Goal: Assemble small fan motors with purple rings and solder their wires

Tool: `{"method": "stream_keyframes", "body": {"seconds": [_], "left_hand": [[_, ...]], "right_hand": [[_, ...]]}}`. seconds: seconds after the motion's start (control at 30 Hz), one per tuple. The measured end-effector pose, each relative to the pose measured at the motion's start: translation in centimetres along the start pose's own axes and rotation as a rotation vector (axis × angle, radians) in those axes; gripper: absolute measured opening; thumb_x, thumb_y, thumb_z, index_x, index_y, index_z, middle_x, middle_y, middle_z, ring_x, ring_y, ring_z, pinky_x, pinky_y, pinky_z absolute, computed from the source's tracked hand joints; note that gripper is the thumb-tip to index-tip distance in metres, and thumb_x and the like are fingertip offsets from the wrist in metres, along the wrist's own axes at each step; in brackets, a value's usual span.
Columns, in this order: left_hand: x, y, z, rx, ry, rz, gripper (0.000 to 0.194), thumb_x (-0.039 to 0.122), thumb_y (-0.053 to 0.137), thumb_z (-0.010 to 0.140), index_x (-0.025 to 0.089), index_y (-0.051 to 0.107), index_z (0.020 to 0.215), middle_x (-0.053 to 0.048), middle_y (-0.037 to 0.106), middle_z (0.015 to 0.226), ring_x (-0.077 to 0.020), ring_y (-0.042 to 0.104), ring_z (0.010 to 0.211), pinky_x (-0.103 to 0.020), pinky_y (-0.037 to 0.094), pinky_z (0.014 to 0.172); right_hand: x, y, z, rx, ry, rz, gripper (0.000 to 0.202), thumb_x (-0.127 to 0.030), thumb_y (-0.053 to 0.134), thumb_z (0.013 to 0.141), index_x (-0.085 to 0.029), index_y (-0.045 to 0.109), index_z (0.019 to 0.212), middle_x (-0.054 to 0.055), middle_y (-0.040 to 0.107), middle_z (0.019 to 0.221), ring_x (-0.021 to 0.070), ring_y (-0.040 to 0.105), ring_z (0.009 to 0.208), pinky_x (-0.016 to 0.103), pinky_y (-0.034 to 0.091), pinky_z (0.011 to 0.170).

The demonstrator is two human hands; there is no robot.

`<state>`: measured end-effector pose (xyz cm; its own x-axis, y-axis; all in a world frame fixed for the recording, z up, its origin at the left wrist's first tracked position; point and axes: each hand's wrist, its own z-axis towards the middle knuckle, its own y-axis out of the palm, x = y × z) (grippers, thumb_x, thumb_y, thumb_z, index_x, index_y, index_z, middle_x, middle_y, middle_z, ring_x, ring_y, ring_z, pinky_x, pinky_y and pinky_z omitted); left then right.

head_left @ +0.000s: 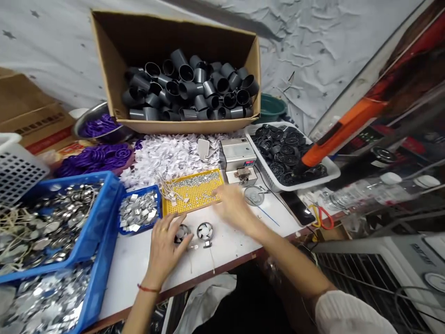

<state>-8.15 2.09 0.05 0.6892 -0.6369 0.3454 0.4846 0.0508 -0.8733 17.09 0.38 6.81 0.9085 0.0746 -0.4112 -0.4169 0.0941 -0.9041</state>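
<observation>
On the white tabletop, my left hand (167,246) has its fingers and thumb around a small round fan part (181,234) with pale blades. Just right of it lies a second fan part (205,231) with a dark ring and white blades, a thin wire hanging toward the table edge. My right hand (231,204), blurred by motion, is at the right end of a yellow perforated tray (194,189) holding small metal pieces. Its fingertips are over the tray; whether they hold anything cannot be made out.
A blue tray (159,201) of metal plates sits left, beside larger blue bins (85,220). Behind are a carton (191,126) of dark cylinders and white pieces (170,155). A small machine (238,153), white basket (278,185), phone (298,207) and orange tool (342,130) stand right.
</observation>
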Motion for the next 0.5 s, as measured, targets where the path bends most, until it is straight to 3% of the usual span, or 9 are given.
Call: {"method": "stream_keyframes", "body": {"seconds": [0.07,0.1,0.13,0.27,0.4,0.5], "left_hand": [[-0.3,1.1,0.8,-0.157,0.027,0.033,0.045,0.05,0.05,0.09,0.027,0.06,0.127,-0.009,0.056,0.137,-0.0368,0.046,0.13,-0.059,0.037,0.106],[0.1,1.8,0.7,-0.208,0.022,0.038,0.043,0.047,0.048,0.091,0.027,0.061,0.127,-0.009,0.055,0.138,-0.0365,0.045,0.132,-0.059,0.037,0.107],[0.7,2.5,0.2,-0.228,0.001,0.039,0.041,0.044,0.046,0.093,0.026,0.061,0.127,-0.009,0.055,0.139,-0.0356,0.044,0.133,-0.058,0.037,0.107],[3.4,4.2,-2.5,-0.157,-0.107,0.029,0.043,0.037,0.04,0.097,0.025,0.051,0.137,-0.009,0.05,0.144,-0.0327,0.038,0.139,-0.062,0.028,0.113],[3.8,4.3,-3.5,-0.103,-0.154,-0.071,0.052,0.04,0.042,0.097,0.023,0.038,0.146,-0.012,0.043,0.15,-0.0305,0.033,0.143,-0.063,0.025,0.115],[3.4,3.6,-3.3,-0.121,-0.156,-0.129,0.053,0.039,0.045,0.096,0.027,0.035,0.147,-0.011,0.039,0.152,-0.0294,0.033,0.143,-0.061,0.03,0.114]], "right_hand": [[4.0,-4.1,0.9,0.192,0.298,-0.204,0.035,-0.017,0.032,0.097,-0.012,0.057,0.12,0.019,0.06,0.118,0.0304,0.051,0.11,0.046,0.037,0.094],[6.2,-5.6,1.3,0.204,0.455,-0.322,0.038,-0.012,0.031,0.095,-0.009,0.054,0.125,0.022,0.058,0.121,0.0313,0.051,0.111,0.044,0.038,0.093],[8.3,-6.7,1.5,0.134,0.583,-0.411,0.042,-0.008,0.03,0.093,-0.007,0.051,0.13,0.023,0.056,0.123,0.0314,0.051,0.113,0.043,0.038,0.092],[14.2,-7.5,1.3,0.034,0.671,-0.442,0.038,-0.004,0.043,0.087,-0.01,0.063,0.119,0.023,0.061,0.117,0.0325,0.053,0.113,0.043,0.04,0.091],[15.4,-7.4,1.5,0.059,0.654,-0.46,0.023,-0.017,0.055,0.087,-0.012,0.07,0.104,0.02,0.057,0.123,0.0332,0.048,0.121,0.043,0.037,0.097],[15.8,-8.3,3.0,0.107,0.694,-0.435,0.034,-0.024,0.051,0.092,-0.009,0.06,0.121,0.023,0.055,0.127,0.0321,0.054,0.116,0.04,0.041,0.092]]}}
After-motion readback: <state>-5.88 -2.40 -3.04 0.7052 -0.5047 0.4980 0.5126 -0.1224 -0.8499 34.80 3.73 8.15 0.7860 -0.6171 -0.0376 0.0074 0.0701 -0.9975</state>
